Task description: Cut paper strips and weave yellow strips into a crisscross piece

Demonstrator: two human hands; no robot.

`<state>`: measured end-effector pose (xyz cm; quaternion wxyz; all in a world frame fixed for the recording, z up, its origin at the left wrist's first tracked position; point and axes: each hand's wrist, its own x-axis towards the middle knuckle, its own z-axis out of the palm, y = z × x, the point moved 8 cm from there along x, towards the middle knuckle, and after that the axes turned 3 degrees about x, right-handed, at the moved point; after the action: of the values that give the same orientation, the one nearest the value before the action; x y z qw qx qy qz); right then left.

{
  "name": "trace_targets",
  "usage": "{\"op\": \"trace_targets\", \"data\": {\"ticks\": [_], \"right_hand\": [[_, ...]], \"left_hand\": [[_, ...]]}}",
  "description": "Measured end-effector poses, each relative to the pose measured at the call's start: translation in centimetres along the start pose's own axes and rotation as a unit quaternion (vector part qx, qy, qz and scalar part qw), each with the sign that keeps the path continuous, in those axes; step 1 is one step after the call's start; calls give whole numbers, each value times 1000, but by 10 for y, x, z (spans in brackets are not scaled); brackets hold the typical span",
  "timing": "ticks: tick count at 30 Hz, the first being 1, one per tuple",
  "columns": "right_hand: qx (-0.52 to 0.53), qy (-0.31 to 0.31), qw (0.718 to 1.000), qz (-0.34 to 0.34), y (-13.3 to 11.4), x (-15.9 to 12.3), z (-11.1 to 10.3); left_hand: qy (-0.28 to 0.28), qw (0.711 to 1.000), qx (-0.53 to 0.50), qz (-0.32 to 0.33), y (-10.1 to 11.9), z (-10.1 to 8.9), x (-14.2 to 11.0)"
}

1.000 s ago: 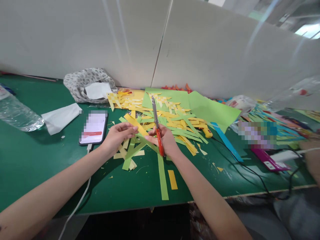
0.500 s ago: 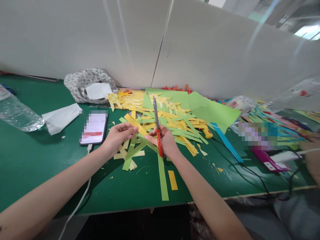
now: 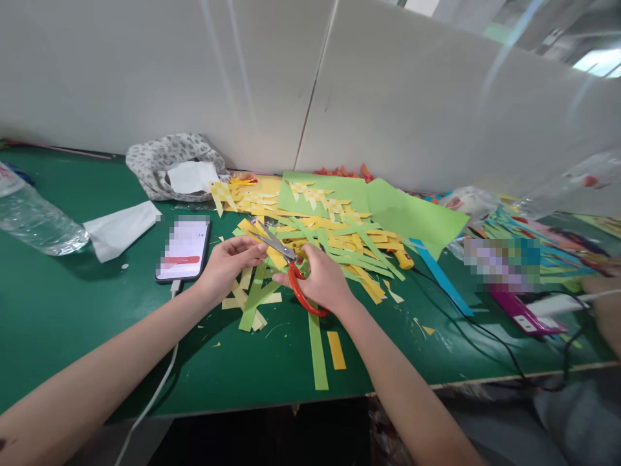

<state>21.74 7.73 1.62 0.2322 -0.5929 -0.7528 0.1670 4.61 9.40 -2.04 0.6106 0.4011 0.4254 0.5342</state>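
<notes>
My right hand (image 3: 321, 279) grips red-handled scissors (image 3: 291, 268), its fingers through the loops. The steel blades point left toward the yellow paper strip (image 3: 262, 241) that my left hand (image 3: 228, 259) pinches by its end. Both hands hover over a loose heap of yellow and green paper strips (image 3: 334, 243) on the green table (image 3: 72, 310). A long green strip (image 3: 316, 349) and a short yellow piece (image 3: 336, 349) lie just below my right wrist.
A phone (image 3: 183, 249) with a white cable lies left of my left hand. Further left are white paper (image 3: 121, 228) and a plastic bottle (image 3: 33, 220). A patterned cloth bag (image 3: 169, 162) sits by the wall. Green sheets (image 3: 412, 213), a pink power strip (image 3: 526, 314) and another person's arm (image 3: 604, 304) are at right.
My right hand has swung the scissors from pointing straight up to pointing left at the yellow strip. The left hand has hardly moved.
</notes>
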Motion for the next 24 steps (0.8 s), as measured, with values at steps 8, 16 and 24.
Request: {"op": "trace_targets", "data": {"ticks": [8, 16, 24], "right_hand": [[13, -5, 1000, -14, -4, -1, -1], [23, 12, 999, -34, -7, -1, -4], [31, 26, 998, -41, -7, -1, -5]], "left_hand": [[-11, 1000, -9, -4, 1, 2, -1], [-10, 1000, -15, -14, 1, 3, -2], [-5, 999, -28, -21, 2, 4, -2]]}}
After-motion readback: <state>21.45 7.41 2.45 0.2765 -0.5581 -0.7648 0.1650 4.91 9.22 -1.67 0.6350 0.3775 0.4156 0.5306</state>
